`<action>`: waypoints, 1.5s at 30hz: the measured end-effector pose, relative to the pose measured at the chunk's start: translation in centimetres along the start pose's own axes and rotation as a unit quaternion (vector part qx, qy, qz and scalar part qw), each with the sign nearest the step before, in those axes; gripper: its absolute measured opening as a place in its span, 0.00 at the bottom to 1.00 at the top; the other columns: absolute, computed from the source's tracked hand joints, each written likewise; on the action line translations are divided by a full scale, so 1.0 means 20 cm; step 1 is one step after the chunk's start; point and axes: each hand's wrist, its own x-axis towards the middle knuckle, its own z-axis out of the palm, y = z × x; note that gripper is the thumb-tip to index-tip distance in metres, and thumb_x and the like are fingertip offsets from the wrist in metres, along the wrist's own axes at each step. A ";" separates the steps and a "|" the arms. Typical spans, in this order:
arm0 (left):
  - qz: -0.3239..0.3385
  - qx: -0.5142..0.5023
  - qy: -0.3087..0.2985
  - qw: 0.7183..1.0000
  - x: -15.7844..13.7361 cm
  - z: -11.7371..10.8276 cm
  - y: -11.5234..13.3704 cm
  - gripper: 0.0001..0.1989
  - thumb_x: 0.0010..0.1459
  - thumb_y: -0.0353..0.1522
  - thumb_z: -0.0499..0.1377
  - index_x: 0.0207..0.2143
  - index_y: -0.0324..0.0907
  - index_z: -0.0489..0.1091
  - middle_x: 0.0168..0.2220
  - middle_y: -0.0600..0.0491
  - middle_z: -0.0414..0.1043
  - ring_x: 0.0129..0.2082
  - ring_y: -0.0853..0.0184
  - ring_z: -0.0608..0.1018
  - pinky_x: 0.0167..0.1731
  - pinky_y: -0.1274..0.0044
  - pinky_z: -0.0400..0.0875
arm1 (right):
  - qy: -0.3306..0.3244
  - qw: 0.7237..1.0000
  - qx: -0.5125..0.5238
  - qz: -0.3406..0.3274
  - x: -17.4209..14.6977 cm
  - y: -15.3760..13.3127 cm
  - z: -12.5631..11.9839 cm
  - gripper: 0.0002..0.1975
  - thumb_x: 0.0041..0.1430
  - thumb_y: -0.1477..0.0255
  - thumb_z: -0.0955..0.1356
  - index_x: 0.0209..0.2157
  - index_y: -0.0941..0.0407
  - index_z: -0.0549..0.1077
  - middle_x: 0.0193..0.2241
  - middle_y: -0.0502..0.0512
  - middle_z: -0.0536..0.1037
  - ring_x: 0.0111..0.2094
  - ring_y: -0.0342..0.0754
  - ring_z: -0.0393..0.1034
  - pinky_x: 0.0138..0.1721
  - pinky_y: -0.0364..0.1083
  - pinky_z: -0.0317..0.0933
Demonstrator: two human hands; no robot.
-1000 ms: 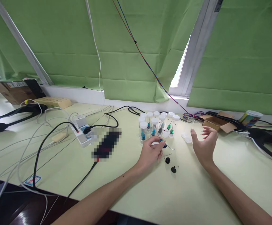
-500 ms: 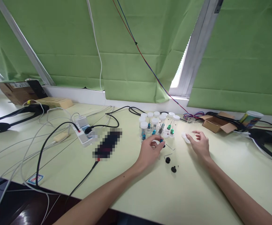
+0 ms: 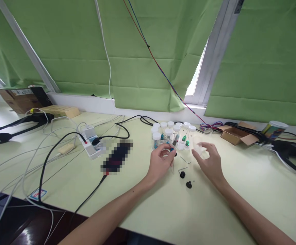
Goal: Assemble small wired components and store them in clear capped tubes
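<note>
My left hand [image 3: 160, 161] is closed, thumb and fingers pinching a small blue-and-black piece with a thin stem [image 3: 172, 149]. Right behind it stand several clear jars with white lids [image 3: 168, 131], with blue or green thin-stemmed pieces inside. My right hand [image 3: 210, 161] curls its thumb and fingers about a clear, whitish plastic jar [image 3: 198, 147], which is blurred. Between the hands lie an L-shaped hex key [image 3: 185, 160], a second hex key [image 3: 182, 168], a black knob [image 3: 182, 174] and a black disc-shaped part [image 3: 189, 184].
A power strip [image 3: 90, 148] with plugs and tangled cables is on the left, beside a pixelated dark device [image 3: 117, 156]. An open cardboard box [image 3: 237, 134] and a printed canister [image 3: 275, 129] stand at the back right. A clear cup [image 3: 208, 131] sits behind my right hand.
My right hand has moved left, and the clear jar has shifted up and left with it. My left hand has drawn slightly left with the blue-and-black piece.
</note>
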 end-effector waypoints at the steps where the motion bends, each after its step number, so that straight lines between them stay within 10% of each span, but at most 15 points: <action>1: 0.000 -0.004 0.002 1.000 0.00 0.00 0.00 0.12 0.50 0.40 0.63 0.31 0.41 0.69 0.27 0.55 0.66 0.18 0.75 0.67 0.18 0.80 0.64 | -0.027 0.999 0.002 -0.021 -0.01 -0.02 0.00 0.12 0.55 0.62 0.67 0.38 0.54 0.70 0.38 0.57 0.72 0.41 0.54 0.68 0.43 0.54 0.62; 10: 0.000 -0.035 -0.018 0.999 0.00 0.00 0.01 0.12 0.52 0.40 0.62 0.30 0.40 0.68 0.29 0.54 0.68 0.17 0.75 0.69 0.18 0.79 0.64 | -0.168 0.978 0.020 -0.119 -0.04 -0.05 0.03 0.12 0.60 0.65 0.65 0.44 0.53 0.71 0.41 0.59 0.73 0.43 0.54 0.69 0.44 0.53 0.62; 18: 0.017 -0.023 0.009 1.000 -0.02 0.00 0.07 0.11 0.54 0.40 0.61 0.29 0.41 0.68 0.19 0.58 0.65 0.15 0.75 0.67 0.19 0.79 0.64 | -0.161 0.977 -0.004 -0.137 -0.04 -0.03 0.03 0.13 0.61 0.65 0.65 0.46 0.52 0.71 0.42 0.58 0.73 0.43 0.55 0.69 0.46 0.55 0.62; 31: 0.053 0.003 -0.011 0.999 -0.04 0.01 0.07 0.12 0.55 0.39 0.60 0.26 0.40 0.72 0.36 0.51 0.66 0.18 0.77 0.67 0.16 0.79 0.65 | -0.179 0.970 0.006 -0.164 -0.07 -0.06 0.04 0.13 0.60 0.65 0.67 0.47 0.51 0.70 0.41 0.59 0.73 0.44 0.56 0.66 0.44 0.56 0.63; 45: -0.055 -0.018 -0.024 0.998 0.00 -0.03 0.05 0.13 0.55 0.40 0.61 0.31 0.38 0.74 0.15 0.60 0.57 0.14 0.78 0.57 0.16 0.81 0.51 | -0.182 0.966 0.021 -0.183 -0.06 -0.07 0.02 0.13 0.60 0.68 0.67 0.47 0.53 0.70 0.40 0.59 0.75 0.43 0.56 0.67 0.43 0.57 0.65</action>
